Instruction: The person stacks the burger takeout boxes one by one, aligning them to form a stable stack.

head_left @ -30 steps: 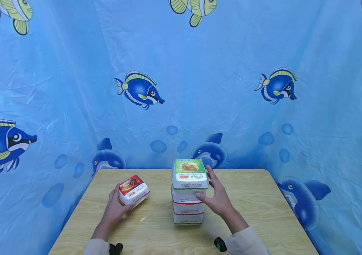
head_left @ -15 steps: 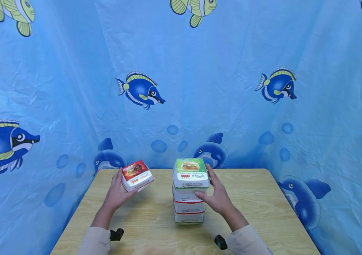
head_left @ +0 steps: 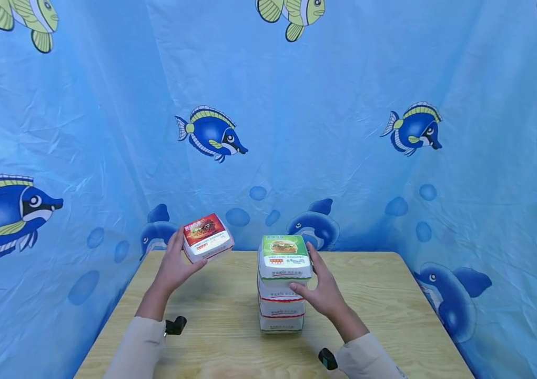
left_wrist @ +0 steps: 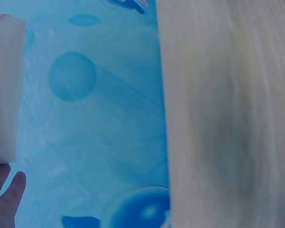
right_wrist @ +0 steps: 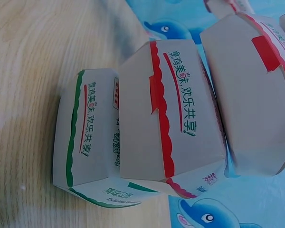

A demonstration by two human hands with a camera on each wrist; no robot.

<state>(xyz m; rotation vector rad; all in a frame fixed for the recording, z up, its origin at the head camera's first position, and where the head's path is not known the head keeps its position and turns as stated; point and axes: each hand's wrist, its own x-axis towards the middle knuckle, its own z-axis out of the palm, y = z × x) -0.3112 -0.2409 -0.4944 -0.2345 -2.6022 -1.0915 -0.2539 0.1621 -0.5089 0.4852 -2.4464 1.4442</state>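
Observation:
My left hand [head_left: 173, 271] holds a red-topped burger box [head_left: 208, 237] in the air over the back left of the table, tilted. Only the white side of this box [left_wrist: 4, 90] and some fingertips [left_wrist: 13, 192] show in the left wrist view. A stack of several burger boxes stands right of it, with a green-topped burger box [head_left: 285, 258] uppermost. My right hand [head_left: 322, 295] grips that top box at its right side, thumb near its front lower edge. Below it are red-edged boxes [head_left: 281, 307] and a green-edged bottom box [right_wrist: 95, 128].
Everything stands on a light wooden table [head_left: 367, 295]. A blue curtain [head_left: 344, 68] printed with fish and dolphins hangs behind and at both sides. The stack is near the table's middle.
My left hand has lifted the red-topped burger box upward and slightly right, away from the table. My right hand stays at the top of the stack.

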